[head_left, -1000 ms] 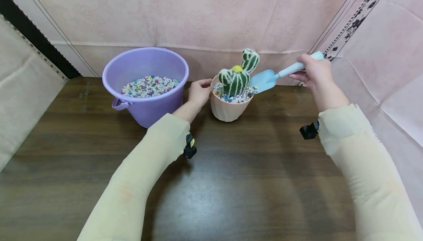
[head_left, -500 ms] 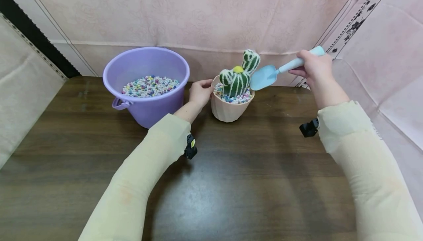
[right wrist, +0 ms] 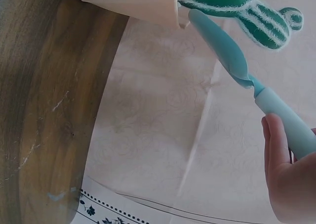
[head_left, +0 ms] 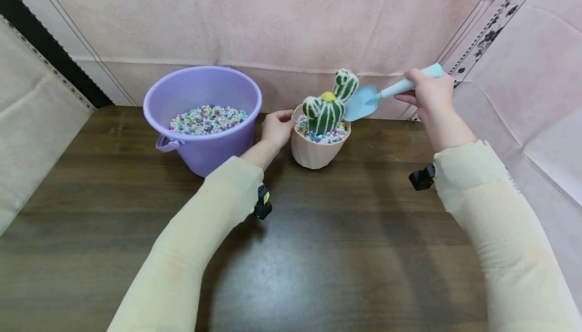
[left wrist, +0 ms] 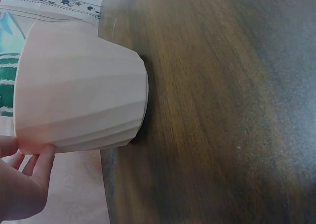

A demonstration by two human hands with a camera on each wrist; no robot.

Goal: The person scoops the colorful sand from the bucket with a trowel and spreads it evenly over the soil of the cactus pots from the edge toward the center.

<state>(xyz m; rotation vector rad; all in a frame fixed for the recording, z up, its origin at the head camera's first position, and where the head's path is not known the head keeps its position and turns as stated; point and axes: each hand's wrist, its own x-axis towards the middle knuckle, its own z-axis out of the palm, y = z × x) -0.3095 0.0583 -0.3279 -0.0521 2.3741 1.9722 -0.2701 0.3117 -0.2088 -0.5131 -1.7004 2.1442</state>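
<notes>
A green knitted cactus [head_left: 326, 114] with a yellow top stands in a pale pink flowerpot [head_left: 314, 154], among small multicoloured beads [head_left: 336, 135]. My left hand [head_left: 276, 129] holds the pot at its left rim. The left wrist view shows the thumb at the rim and fingertips against the ribbed outer wall [left wrist: 84, 85]. My right hand [head_left: 432, 92] grips the handle of a light blue garden trowel [head_left: 362, 103]. Its blade [right wrist: 224, 48] tilts down toward the pot, its tip at the right rim and close beside the cactus. I see no beads on the blade.
Left of the pot stands a purple bucket [head_left: 202, 152] with a layer of multicoloured beads [head_left: 209, 120] inside. Both containers are on a dark wooden table [head_left: 318, 251]. Pink patterned cloth [head_left: 273, 18] rises just behind them, with more cloth at each side.
The trowel blade has lifted slightly and tilted, then shifted a little left. Beads bunched at the blade by the right rim now lie lower in the pot. My left hand stays at the pot.
</notes>
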